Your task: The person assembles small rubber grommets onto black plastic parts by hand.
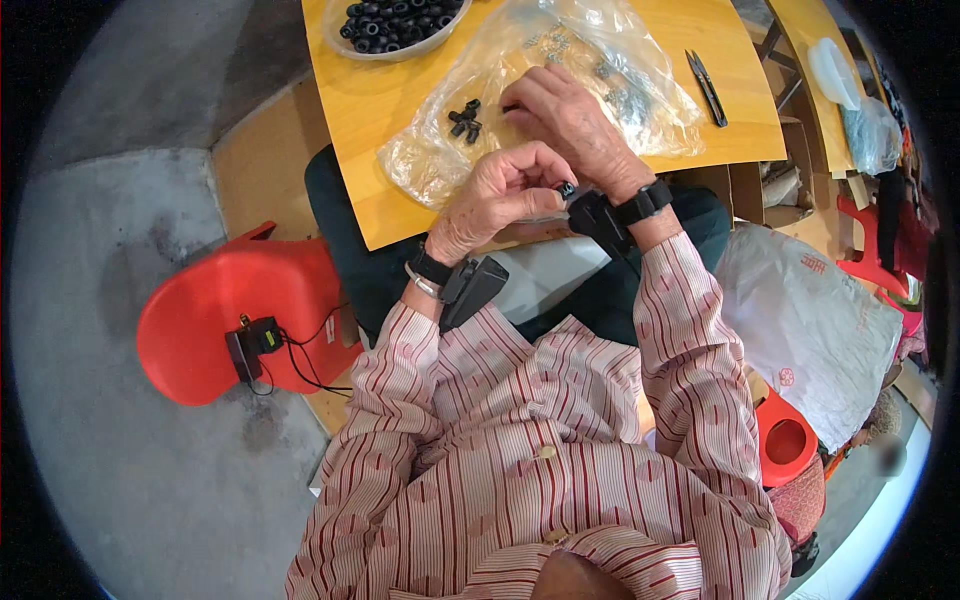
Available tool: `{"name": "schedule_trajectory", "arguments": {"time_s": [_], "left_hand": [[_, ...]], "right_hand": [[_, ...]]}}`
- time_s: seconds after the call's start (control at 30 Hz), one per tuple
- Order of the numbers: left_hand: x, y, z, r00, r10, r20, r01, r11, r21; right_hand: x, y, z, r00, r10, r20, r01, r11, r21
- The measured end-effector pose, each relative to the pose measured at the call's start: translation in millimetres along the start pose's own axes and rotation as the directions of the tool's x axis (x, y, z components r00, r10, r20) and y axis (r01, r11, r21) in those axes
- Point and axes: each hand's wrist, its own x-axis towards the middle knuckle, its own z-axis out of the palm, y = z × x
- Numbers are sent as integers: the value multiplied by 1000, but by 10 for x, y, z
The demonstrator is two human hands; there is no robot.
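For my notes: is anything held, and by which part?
Left grip: a small black piece, pinched at its inner part, outer end exposed. Right grip: cannot be told.

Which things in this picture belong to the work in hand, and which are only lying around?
Seemingly in the work:
black piece in the left hand
loose black pieces beside the right hand
bowl of dark pieces
clear plastic

Probably just lying around:
white sack
red chair
perhaps the scissors, untouched
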Motion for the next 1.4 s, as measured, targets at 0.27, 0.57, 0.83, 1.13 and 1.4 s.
{"name": "schedule_trajectory", "arguments": {"time_s": [0.27, 0.57, 0.83, 1.13, 1.4], "left_hand": [[49, -90, -20, 985, 107, -137, -117, 991, -66], [78, -131, -44, 982, 123, -145, -121, 992, 25], [52, -101, -54, 985, 121, -123, -118, 993, 27], [44, -91, -43, 990, 101, -102, -107, 993, -56], [36, -88, -58, 991, 87, -103, -92, 995, -37]], "right_hand": [[-390, -201, -213, 803, 597, 9, -417, 550, 724], [-585, -354, -188, 726, 662, 185, -298, 61, 953], [-611, -356, -122, 740, 637, 216, -280, 0, 960], [-585, -413, -178, 780, 582, 228, -339, 88, 937], [-603, -413, -176, 783, 581, 221, -358, 130, 925]]}}
